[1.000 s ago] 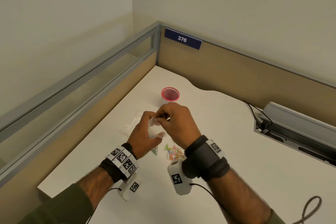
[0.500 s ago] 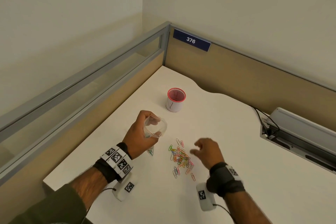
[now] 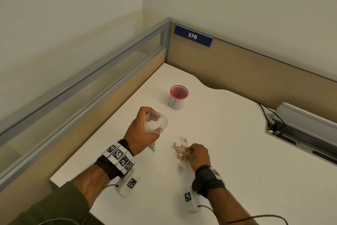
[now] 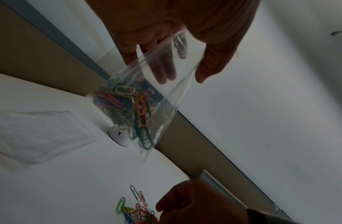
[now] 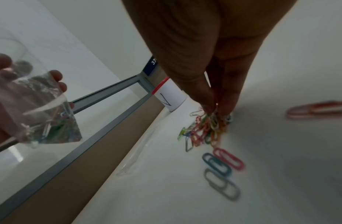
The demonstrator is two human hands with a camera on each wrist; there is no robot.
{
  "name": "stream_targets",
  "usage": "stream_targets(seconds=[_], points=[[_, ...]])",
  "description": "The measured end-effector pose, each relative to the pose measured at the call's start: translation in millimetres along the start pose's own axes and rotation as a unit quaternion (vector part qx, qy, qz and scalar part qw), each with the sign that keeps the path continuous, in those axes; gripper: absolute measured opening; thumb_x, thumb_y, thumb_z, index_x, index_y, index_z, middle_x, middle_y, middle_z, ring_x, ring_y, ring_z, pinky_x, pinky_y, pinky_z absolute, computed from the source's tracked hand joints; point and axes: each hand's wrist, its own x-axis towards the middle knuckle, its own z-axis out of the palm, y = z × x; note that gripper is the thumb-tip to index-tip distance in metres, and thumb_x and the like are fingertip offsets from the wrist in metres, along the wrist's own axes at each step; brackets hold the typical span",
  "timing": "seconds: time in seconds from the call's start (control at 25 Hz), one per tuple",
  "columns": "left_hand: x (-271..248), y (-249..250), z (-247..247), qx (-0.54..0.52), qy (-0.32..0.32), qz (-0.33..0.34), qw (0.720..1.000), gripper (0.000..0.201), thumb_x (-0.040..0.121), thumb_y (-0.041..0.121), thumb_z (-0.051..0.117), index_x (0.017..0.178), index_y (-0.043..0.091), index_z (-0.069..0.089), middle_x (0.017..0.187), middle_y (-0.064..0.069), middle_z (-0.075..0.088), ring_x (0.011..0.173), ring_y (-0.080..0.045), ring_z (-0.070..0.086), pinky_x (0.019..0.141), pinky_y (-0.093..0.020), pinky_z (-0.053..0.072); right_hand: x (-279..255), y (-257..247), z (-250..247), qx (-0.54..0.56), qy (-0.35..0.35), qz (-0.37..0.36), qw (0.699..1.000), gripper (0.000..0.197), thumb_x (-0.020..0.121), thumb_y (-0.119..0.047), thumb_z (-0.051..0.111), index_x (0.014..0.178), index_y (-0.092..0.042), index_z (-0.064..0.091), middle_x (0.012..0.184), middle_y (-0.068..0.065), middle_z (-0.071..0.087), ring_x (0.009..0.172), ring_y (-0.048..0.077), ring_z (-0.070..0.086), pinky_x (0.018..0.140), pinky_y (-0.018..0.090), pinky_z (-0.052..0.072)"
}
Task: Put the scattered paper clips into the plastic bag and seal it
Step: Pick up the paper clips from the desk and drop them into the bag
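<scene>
My left hand [image 3: 155, 124] holds a clear plastic bag [image 3: 163, 121] above the white desk, gripping it near its mouth, which gapes open. Several coloured paper clips [image 4: 126, 109] lie in the bag's [image 4: 166, 84] bottom corner. A loose pile of coloured paper clips [image 3: 179, 153] sits on the desk to the right of the bag. My right hand [image 3: 189, 150] is down on the pile, fingertips [image 5: 210, 106] pinched together on a few clips [image 5: 214, 119]. More single clips [image 5: 222, 163] lie nearer me.
A white cup with a red rim [image 3: 178, 97] stands behind the hands. Another flat clear plastic bag [image 4: 38, 136] lies on the desk at the left. Partition walls [image 3: 109, 86] close the desk's left and back sides. A cable tray [image 3: 300, 124] is at the right.
My right hand left the bag's mouth, dropped to the right onto the clip pile and now pinches clips there. The left hand kept hold of the open bag.
</scene>
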Motion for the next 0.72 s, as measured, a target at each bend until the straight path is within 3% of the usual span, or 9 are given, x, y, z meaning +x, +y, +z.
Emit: stream_targets(seconds=[0.12, 0.32, 0.4, 0.52, 0.72], points=[[-0.7, -2.1, -5.7, 0.007, 0.007, -0.003, 1.0, 0.054, 0.073, 0.008, 0.077, 0.115, 0.025, 0.047, 0.113, 0.003, 0.062, 0.114, -0.012, 0.061, 0.093, -0.023, 0.051, 8.1, -10.1, -10.0, -0.012, 0.005, -0.036, 0.999, 0.026, 0.089, -0.019, 0.059, 0.115, -0.014, 0.063, 0.119, 0.008, 0.062, 0.107, 0.024, 0.06, 0.093, 0.033, 0.05], [-2.0, -1.7, -4.6, 0.007, 0.014, -0.004, 1.0, 0.053, 0.075, 0.001, 0.078, 0.115, 0.019, 0.048, 0.112, 0.004, 0.062, 0.111, -0.01, 0.061, 0.093, -0.019, 0.049, 0.6, -10.9, -11.2, -0.131, -0.123, -0.119, 0.977, 0.073, 0.067, -0.042, 0.08, 0.131, -0.024, 0.048, 0.124, 0.005, 0.044, 0.118, 0.026, 0.041, 0.095, 0.041, 0.048], [-3.2, -2.1, -3.0, 0.007, 0.009, -0.002, 1.0, 0.053, 0.074, 0.004, 0.077, 0.115, 0.021, 0.048, 0.112, 0.005, 0.062, 0.11, -0.009, 0.061, 0.093, -0.017, 0.049, 0.1, -9.9, -5.0, -0.163, -0.113, -0.138, 0.97, 0.061, 0.072, -0.035, 0.077, 0.126, -0.022, 0.053, 0.122, 0.006, 0.044, 0.117, 0.027, 0.041, 0.092, 0.041, 0.049], [-4.7, -3.2, -0.1, 0.007, 0.002, -0.008, 1.0, 0.052, 0.071, 0.013, 0.075, 0.114, 0.022, 0.048, 0.112, 0.004, 0.062, 0.109, -0.008, 0.061, 0.091, -0.013, 0.048, 0.3, -8.0, -1.2, -0.166, -0.06, -0.154, 0.972, 0.025, 0.09, -0.023, 0.058, 0.113, -0.014, 0.061, 0.117, 0.009, 0.051, 0.111, 0.028, 0.048, 0.087, 0.038, 0.051], [-3.6, -0.1, 1.5, 0.011, 0.004, -0.005, 1.0, 0.051, 0.071, 0.017, 0.074, 0.113, 0.025, 0.047, 0.111, 0.005, 0.062, 0.108, -0.006, 0.06, 0.09, -0.012, 0.047, 3.4, -3.7, -2.9, -0.171, -0.042, -0.154, 0.972, 0.021, 0.093, -0.01, 0.045, 0.103, -0.01, 0.064, 0.108, 0.012, 0.059, 0.1, 0.029, 0.057, 0.084, 0.035, 0.051]])
